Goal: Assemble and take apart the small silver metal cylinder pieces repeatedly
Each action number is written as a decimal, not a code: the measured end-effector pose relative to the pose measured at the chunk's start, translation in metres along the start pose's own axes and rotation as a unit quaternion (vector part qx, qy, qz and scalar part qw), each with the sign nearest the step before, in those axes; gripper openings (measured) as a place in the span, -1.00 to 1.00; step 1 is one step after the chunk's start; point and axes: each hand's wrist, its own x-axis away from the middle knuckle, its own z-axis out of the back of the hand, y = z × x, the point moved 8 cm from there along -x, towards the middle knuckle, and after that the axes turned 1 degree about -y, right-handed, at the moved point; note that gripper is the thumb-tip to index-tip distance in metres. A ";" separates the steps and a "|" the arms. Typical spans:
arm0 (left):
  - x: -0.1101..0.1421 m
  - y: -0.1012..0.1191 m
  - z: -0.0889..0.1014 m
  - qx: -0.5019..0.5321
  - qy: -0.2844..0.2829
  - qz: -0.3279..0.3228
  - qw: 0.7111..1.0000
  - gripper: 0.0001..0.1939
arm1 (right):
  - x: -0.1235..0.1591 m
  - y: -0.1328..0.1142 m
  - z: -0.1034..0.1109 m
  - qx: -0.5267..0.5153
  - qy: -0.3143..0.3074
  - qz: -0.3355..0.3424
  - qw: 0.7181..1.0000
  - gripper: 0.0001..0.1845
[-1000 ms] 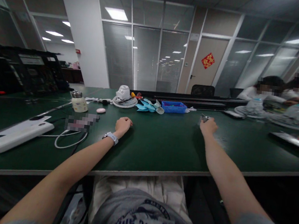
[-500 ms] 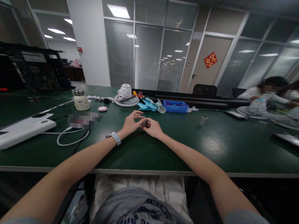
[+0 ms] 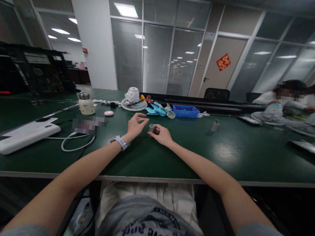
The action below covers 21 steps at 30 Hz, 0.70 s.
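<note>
My right hand [image 3: 162, 135] is closed around a small grey metal cylinder [image 3: 152, 128], gripped between thumb and fingers just above the green table. A dark hole shows in the cylinder's top; my fingers hide its right side. To the left, my left hand [image 3: 136, 125] is apart from the cylinder, fingers loosely curved, and nothing can be made out in them. A watch with a pale strap [image 3: 120, 142] is on my left wrist. Farther right on the table stands another small metal piece [image 3: 215, 126] with a thin part sticking up from its top.
Behind my hands lie a white fan body with a round grille [image 3: 132, 100], light-blue fan blades [image 3: 157, 109] and a blue tray [image 3: 186, 112]. On the left are a cream jar [image 3: 86, 105], a white power bank [image 3: 25, 139] and cables. Two people sit at the far right.
My left hand has drawn away to the left from the metal cylinder. My right hand still holds it, and its top is now visible.
</note>
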 end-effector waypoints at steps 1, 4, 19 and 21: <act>-0.001 -0.005 0.000 -0.010 -0.010 -0.001 1.000 -0.68 | 0.000 0.001 0.000 -0.001 0.001 -0.001 1.000 -0.48; -0.003 -0.018 -0.003 -0.051 -0.042 -0.007 0.998 -0.72 | 0.001 0.004 0.000 -0.017 0.005 -0.005 1.000 -0.49; 0.005 -0.039 -0.032 -0.087 -0.205 0.011 0.975 -0.61 | 0.022 0.082 0.206 0.183 0.342 -0.176 0.905 -0.53; 0.004 -0.038 -0.030 -0.078 -0.192 0.019 0.978 -0.58 | 0.043 0.097 0.244 0.233 0.401 -0.236 0.854 -0.53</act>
